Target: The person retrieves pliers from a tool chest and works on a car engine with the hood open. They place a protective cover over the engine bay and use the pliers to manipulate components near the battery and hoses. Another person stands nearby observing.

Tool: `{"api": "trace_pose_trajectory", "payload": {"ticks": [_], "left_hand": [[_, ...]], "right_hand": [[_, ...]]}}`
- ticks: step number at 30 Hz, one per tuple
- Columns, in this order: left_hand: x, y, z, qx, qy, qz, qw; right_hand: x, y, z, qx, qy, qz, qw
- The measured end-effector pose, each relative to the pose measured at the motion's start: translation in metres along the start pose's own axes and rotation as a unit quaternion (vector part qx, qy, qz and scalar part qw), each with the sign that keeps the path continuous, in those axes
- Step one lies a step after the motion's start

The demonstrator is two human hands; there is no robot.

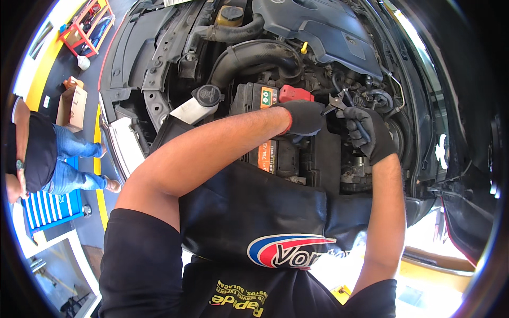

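I was leaning over the engine bay with both arms stretched across the black fender cover (pixel 249 212), working at the car battery (pixel 268 124) that sat in the middle of the bay, just behind the white reservoir with the black cap (pixel 204 103). My left hand (pixel 303 117), in a black glove, lay curled on top of the battery beside the red terminal cover (pixel 295 94); its fingers were folded down against the battery top, but I could not tell whether they were pinching anything under them. My right hand (pixel 368 133), gloved too, was closed around the handle of a small spanner (pixel 336 102), whose open head pointed toward my left hand and the terminal area. By my reckoning I was at the step of working on the clamp by that terminal, with the tool brought up to it but not clearly seated. The next move called for setting the spanner's head squarely on the nut, keeping my left hand steady on the battery, and turning in short strokes, since the black intake hose (pixel 254 58) and wiring crowded close. A person in jeans (pixel 63 159) stood off to my left, well apart.
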State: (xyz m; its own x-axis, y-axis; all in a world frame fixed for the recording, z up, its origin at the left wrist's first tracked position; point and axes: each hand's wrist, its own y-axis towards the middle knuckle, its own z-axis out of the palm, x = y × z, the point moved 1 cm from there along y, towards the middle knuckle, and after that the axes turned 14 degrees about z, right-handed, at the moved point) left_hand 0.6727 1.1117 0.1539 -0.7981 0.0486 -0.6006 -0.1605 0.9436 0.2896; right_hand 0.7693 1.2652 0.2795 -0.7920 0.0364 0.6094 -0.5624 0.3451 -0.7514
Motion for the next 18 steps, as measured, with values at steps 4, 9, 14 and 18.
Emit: {"api": "trace_pose_trajectory", "payload": {"ticks": [4, 9, 14, 18], "left_hand": [[0.006, 0.004, -0.002, 0.059, -0.016, -0.046, 0.997], [0.015, 0.013, 0.011, 0.053, 0.156, 0.098, 0.981], [0.023, 0.021, 0.023, 0.035, 0.095, 0.043, 0.994], [0.023, 0.017, 0.018, -0.017, -0.087, 0.019, 0.996]], "right_hand": [[-0.007, 0.013, -0.003, -0.017, -0.009, 0.009, 1.0], [-0.017, 0.021, 0.004, -0.026, 0.041, -0.027, 0.998], [-0.035, 0.021, 0.036, -0.065, -0.071, -0.181, 0.979], [-0.043, 0.021, 0.057, -0.055, 0.048, -0.118, 0.99]]}}
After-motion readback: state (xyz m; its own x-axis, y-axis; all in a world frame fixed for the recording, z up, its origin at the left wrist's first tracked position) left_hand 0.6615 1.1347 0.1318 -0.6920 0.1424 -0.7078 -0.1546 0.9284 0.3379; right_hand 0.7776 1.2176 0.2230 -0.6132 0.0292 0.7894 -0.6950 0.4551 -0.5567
